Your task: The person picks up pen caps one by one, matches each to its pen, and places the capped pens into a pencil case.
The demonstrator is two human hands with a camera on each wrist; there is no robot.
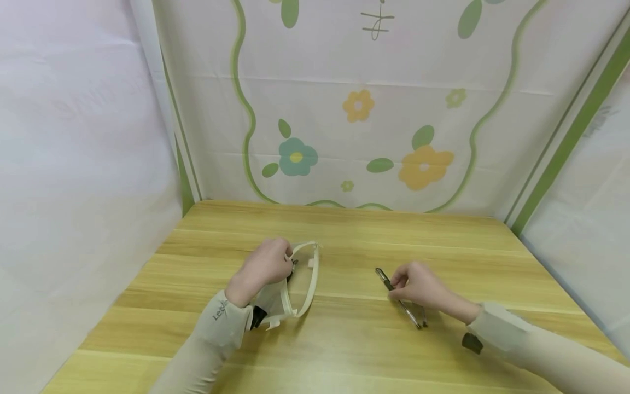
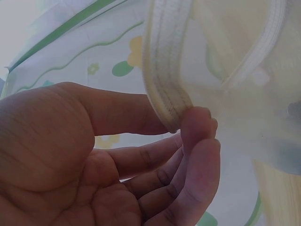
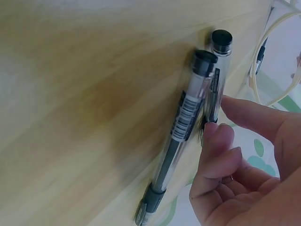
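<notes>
My left hand [image 1: 289, 258] holds a translucent white zip pouch [image 1: 313, 275] up off the wooden table [image 1: 354, 232], mouth open to the right. In the left wrist view the thumb and fingertips [image 2: 200, 123] pinch the pouch's zipper rim [image 2: 164, 70]. Two clear pens with black caps [image 1: 383, 278] lie side by side on the table at the right. My right hand [image 1: 397, 283] rests over them. In the right wrist view its thumb and forefinger [image 3: 217, 134] pinch the far pen [image 3: 218, 61], while the near pen [image 3: 188, 117] lies against it.
Flowered cloth [image 1: 359, 104] hangs behind the table and pale cloth walls close in on both sides. Bare wood shows between my hands and along the front edge.
</notes>
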